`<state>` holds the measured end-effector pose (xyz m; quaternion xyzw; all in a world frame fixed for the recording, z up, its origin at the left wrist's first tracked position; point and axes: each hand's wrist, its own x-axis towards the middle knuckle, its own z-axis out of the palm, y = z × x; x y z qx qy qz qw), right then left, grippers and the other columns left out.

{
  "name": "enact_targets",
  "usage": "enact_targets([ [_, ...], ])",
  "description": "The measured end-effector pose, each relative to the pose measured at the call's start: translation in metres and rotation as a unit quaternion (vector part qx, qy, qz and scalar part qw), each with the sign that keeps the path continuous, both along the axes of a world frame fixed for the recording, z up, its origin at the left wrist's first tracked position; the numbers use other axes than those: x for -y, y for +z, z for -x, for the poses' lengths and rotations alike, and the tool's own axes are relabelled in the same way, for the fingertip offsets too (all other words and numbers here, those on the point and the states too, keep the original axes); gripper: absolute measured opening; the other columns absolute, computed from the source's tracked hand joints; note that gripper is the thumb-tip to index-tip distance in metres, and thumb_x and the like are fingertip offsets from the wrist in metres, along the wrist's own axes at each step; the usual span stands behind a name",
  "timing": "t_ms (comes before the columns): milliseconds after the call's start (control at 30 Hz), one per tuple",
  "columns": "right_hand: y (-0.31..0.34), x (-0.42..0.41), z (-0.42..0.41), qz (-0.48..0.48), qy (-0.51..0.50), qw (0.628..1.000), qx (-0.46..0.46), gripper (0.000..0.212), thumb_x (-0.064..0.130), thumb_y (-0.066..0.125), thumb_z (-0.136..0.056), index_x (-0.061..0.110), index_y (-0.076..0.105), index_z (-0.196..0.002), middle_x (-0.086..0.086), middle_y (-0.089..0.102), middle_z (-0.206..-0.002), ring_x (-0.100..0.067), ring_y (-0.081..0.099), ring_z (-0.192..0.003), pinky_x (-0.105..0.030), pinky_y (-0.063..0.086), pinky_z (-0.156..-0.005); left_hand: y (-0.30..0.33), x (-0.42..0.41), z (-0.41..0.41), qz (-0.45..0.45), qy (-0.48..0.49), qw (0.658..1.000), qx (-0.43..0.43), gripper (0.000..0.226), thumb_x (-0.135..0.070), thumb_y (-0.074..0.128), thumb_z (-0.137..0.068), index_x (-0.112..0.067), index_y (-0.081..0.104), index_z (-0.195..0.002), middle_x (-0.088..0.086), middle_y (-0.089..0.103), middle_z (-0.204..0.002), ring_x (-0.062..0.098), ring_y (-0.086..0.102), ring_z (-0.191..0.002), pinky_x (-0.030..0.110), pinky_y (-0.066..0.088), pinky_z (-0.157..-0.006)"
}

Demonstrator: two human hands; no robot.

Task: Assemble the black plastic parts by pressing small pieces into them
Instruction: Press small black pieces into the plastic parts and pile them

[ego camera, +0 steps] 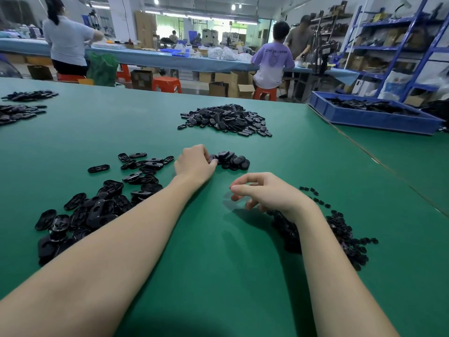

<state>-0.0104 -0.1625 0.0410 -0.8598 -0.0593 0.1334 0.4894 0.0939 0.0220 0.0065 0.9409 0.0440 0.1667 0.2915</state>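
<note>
A green work table [218,251] fills the view, with a second green surface butted against it on the right, where a blue plastic bin [379,117] of black parts sits. Beyond the table, people sit on orange stools [167,84] at a long blue-covered bench, beside blue metal shelving [398,45].

The largest heap of black oval plastic parts [226,120] lies at the table's far centre. A loose spread of oval shells [97,203] lies on the near left, partly behind the left forearm, and two more flat heaps [21,105] sit at the far left edge. A small pile of oval parts [230,159] lies just beyond the left hand. A pile of small black pieces [345,237] lies under and to the right of the right wrist, with a few strays trailing away from it.

The left hand [194,164] reaches into the small pile, its fingers curled onto a part at the pile's near edge. The right hand [262,193] hovers above the table, well apart from the left, its fingers loosely curled; whether it pinches a small piece cannot be told.
</note>
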Motion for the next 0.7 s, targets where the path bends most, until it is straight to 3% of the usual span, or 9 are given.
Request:
enact_targets([
  [233,0.001,-0.005,0.001,0.025,0.019,0.999,-0.009,0.015,0.038,0.068,-0.096,0.026,0.071,-0.105,0.012,0.079,-0.092,-0.005,0.065,-0.063,-0.024,0.041,-0.058,0.0,-0.027,0.014,-0.002,-0.012,0.999,0.044,0.017,-0.039,0.067,-0.088,-0.027,0.062,-0.099,-0.01,0.066,-0.093,0.019,0.062,-0.088,0.029,0.039,-0.07],
  [467,0.003,-0.021,0.004,0.058,0.044,0.997,-0.008,0.014,0.035,0.068,-0.096,0.024,0.07,-0.104,0.009,0.079,-0.093,-0.011,0.066,-0.066,-0.022,0.042,-0.056,0.014,-0.084,0.027,-0.063,0.035,0.996,0.044,0.02,-0.026,0.063,-0.087,-0.021,0.065,-0.107,0.002,0.067,-0.107,0.028,0.057,-0.11,0.039,0.05,-0.086],
  [600,0.002,-0.037,0.006,0.07,0.043,0.996,0.024,0.011,0.032,0.067,-0.096,0.022,0.072,-0.1,0.008,0.079,-0.091,-0.01,0.065,-0.063,-0.013,0.043,-0.05,0.015,-0.103,0.036,-0.094,0.061,0.994,0.009,0.028,-0.025,0.06,-0.088,-0.021,0.063,-0.115,0.006,0.064,-0.117,0.03,0.049,-0.119,0.041,0.041,-0.095],
  [700,0.0,-0.051,0.007,0.071,0.055,0.995,0.038,0.009,0.03,0.067,-0.094,0.023,0.072,-0.097,0.007,0.079,-0.088,-0.01,0.064,-0.061,-0.014,0.044,-0.054,0.013,-0.111,0.04,-0.113,0.068,0.991,-0.023,0.034,-0.023,0.056,-0.091,-0.021,0.063,-0.125,0.008,0.063,-0.124,0.031,0.045,-0.125,0.041,0.039,-0.099],
])
